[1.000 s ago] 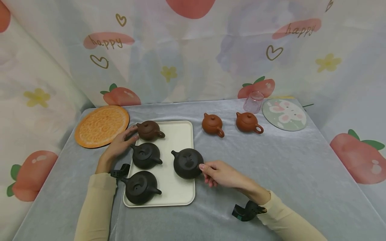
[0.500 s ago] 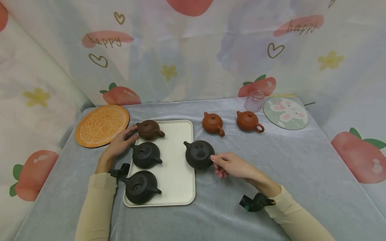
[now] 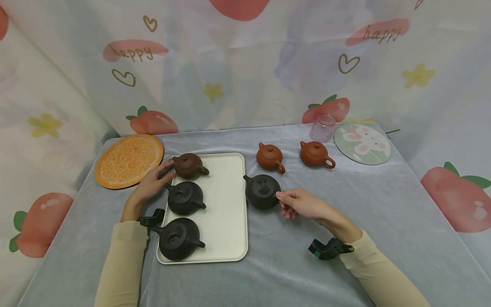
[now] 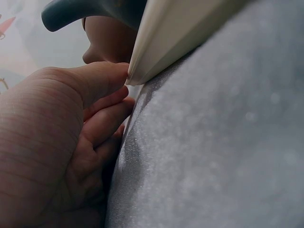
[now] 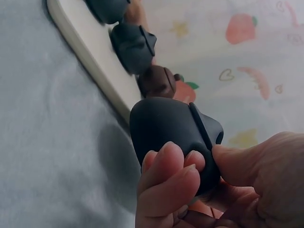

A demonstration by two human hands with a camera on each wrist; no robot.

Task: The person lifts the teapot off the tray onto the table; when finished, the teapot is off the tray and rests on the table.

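My right hand (image 3: 301, 202) pinches a black teapot (image 3: 262, 191) by its handle, just right of the cream tray (image 3: 226, 251). In the right wrist view, the teapot (image 5: 164, 126) is raised over the cloth and casts a shadow. My left hand (image 3: 151, 185) rests at the tray's left edge, beside a dark brown teapot (image 3: 188, 166). The left wrist view shows its thumb touching the tray rim (image 4: 142, 61), the other fingers loosely bent near the cloth. Two black teapots, one (image 3: 186, 198) behind the other (image 3: 178, 238), stand on the tray's left side below the brown one.
Two orange-brown teapots, one (image 3: 270, 157) left of the other (image 3: 314, 154), stand behind the right hand. A pink clear cup (image 3: 323, 128) and a rabbit-print round mat (image 3: 362, 144) are at the back right. An orange round mat (image 3: 129, 161) lies back left.
The right hand has carried the black teapot rightward and slightly back, from over the tray's right edge to just beyond it. The left hand stays in place.
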